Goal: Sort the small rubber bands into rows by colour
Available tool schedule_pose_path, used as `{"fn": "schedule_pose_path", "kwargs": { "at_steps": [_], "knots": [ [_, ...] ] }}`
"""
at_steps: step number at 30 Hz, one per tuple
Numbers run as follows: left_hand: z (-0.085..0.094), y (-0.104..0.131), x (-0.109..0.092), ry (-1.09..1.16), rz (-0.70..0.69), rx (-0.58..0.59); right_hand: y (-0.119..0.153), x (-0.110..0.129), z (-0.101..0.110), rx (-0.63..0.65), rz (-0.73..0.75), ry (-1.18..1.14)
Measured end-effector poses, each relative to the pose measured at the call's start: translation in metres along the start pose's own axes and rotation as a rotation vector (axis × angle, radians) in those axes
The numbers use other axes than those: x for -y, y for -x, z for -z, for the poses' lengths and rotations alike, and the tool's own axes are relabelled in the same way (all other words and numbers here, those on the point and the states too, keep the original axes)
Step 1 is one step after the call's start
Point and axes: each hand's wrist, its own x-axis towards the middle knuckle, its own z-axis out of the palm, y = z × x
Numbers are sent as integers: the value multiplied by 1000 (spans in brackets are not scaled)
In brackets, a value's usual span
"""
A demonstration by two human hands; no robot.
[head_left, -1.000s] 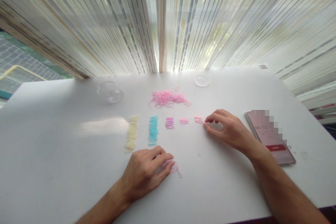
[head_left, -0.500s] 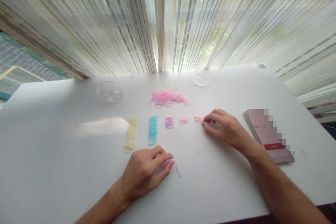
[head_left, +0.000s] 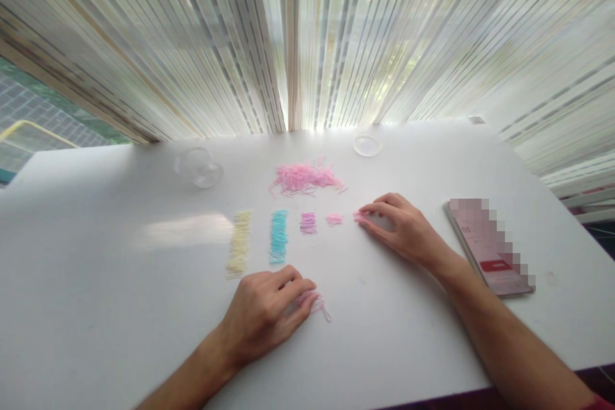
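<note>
Pink strands: one loose heap (head_left: 306,178), five sorted rows; right hand (head_left: 401,227) pinches the rightmost row (head_left: 359,216), left hand (head_left: 266,314) presses strands (head_left: 319,306); phone (head_left: 490,246) writing unreadable.

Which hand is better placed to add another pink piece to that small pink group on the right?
The right hand: its fingers already touch that pink group. The left hand rests nearer, on loose pink pieces.

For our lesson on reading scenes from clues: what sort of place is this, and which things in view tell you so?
Probably a desk by a window, in a home or an office. A plain white table stands against vertical blinds with daylight behind them, a phone lies on it, and small coloured pieces are sorted into rows.
</note>
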Motion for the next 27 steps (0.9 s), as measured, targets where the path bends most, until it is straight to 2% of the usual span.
{"fn": "schedule_pose_path", "kwargs": {
  "at_steps": [6,9,13,15,20,22,24,27],
  "knots": [
    [2,-2,0,-7,-7,-7,-1,0,1,-2,-9,-13],
    [6,-1,3,-9,-4,-7,-1,1,3,-45,-1,-5],
    [16,-1,5,-9,-16,57,1,12,8,-76,52,-20],
    [19,-1,4,-20,-19,112,4,23,9,-27,114,-80],
    [21,-1,2,-45,-7,228,15,56,-3,290,273,-205],
    [20,-1,2,-60,0,251,22,66,-12,365,320,-224],
    [19,-1,2,-75,8,260,27,73,-21,383,359,-222],
    [18,0,3,-85,22,256,32,79,-31,345,380,-208]
  ]
}}
